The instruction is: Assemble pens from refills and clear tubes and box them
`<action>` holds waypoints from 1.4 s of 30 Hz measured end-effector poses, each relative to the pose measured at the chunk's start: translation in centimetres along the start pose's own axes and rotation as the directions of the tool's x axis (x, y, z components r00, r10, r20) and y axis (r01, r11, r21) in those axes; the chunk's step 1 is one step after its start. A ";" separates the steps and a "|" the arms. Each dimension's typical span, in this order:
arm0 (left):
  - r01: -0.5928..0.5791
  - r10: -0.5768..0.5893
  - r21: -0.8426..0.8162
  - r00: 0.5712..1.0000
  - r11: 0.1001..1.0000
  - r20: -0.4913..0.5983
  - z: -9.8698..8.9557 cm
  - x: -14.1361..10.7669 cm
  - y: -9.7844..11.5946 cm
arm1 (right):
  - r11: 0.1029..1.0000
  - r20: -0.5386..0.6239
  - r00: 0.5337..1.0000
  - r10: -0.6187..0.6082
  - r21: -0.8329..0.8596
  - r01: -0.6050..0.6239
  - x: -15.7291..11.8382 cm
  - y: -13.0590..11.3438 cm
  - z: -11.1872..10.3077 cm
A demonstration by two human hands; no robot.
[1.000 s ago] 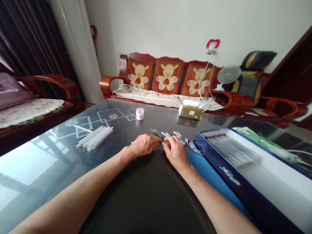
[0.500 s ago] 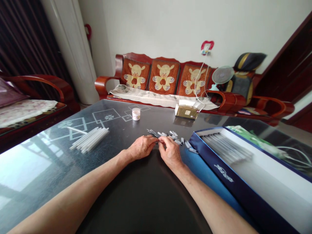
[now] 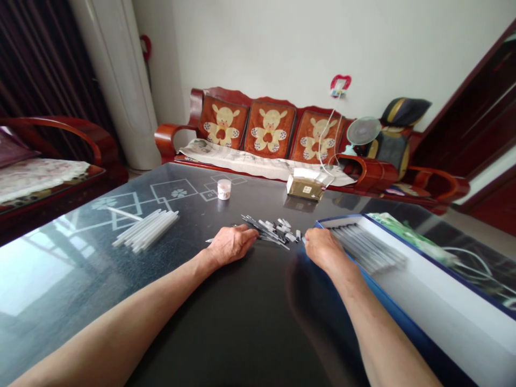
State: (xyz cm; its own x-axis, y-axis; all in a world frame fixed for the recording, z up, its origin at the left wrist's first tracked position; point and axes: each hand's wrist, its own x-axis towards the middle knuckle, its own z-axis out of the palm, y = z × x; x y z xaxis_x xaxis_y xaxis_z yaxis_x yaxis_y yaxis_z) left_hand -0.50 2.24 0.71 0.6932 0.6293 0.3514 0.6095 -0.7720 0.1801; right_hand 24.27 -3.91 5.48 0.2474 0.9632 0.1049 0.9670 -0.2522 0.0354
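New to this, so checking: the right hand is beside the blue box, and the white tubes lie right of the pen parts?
No: the white tubes lie left of the pen parts, as the head view shows; the right hand is beside the blue box.

Inspection of the dark glass-topped table (image 3: pixel 72 269): left hand (image 3: pixel 230 245) lies palm down at lower centre, fingers against a loose pile of dark pens with white parts (image 3: pixel 270 230); a pen tip (image 3: pixel 209 240) protrudes just left of it. Right hand (image 3: pixel 324 250) sits at the pile's right end, fingertips (image 3: pixel 308 239) beside it, wrist over the rim of an open blue box (image 3: pixel 342 218) holding rows of pens (image 3: pixel 366 248). Upper left of the pile: bundled white tubes (image 3: pixel 145 231), small white jar (image 3: pixel 224 189)
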 end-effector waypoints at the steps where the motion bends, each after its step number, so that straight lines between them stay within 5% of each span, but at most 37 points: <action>1: 0.001 -0.001 0.000 1.000 1.000 -0.004 0.0 0.0 0.0 | 0.999 0.061 0.997 0.046 -0.026 -0.044 0.2 0.4 0.0; 11: 0.021 -0.023 -0.042 0.998 0.999 -0.050 0.7 0.0 -0.2 | 0.997 0.122 0.990 0.072 -0.011 -0.072 -0.1 0.3 0.1; 15: 0.010 -0.017 -0.069 0.996 0.998 -0.092 0.8 0.0 -0.2 | 0.961 -0.169 0.984 -0.054 0.259 0.097 -0.2 -1.0 -0.6; 17: -0.014 0.004 -0.079 0.992 0.997 -0.127 0.7 0.1 -0.2 | 0.775 -0.291 0.952 -0.092 0.579 0.252 -0.2 -2.7 0.1; 20: -0.067 0.047 -0.096 0.978 0.993 -0.203 0.8 0.1 -0.3 | 0.187 -0.144 0.989 -0.044 0.971 0.150 -0.6 -5.9 2.2; 22: -0.098 0.071 -0.102 0.968 0.990 -0.242 0.9 0.1 -0.3 | -0.182 0.008 1.000 -0.017 0.983 -0.011 -1.1 -7.7 3.6; 25: -0.115 0.088 -0.093 0.963 0.989 -0.253 1.1 0.1 -0.4 | -0.454 0.131 0.991 -0.010 0.883 -0.121 -1.7 -9.1 4.9; 30: -0.093 0.075 -0.087 0.979 0.992 -0.190 0.8 0.0 -0.2 | -0.508 0.155 0.988 -0.011 0.850 -0.139 -1.7 -9.1 5.4; 42: -0.097 0.078 -0.123 0.985 0.988 -0.155 1.0 0.0 -0.3 | -0.434 0.115 0.993 0.025 0.896 -0.093 -1.7 -9.5 5.6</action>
State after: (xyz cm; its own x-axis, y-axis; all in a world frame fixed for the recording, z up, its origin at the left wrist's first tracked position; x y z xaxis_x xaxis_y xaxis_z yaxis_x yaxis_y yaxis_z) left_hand -0.27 2.53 -0.24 0.6704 0.5460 0.5025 0.4875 -0.8346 0.2565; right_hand 14.99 -2.59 -0.62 0.2768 0.9609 -0.0091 -0.3881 0.1032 -0.9158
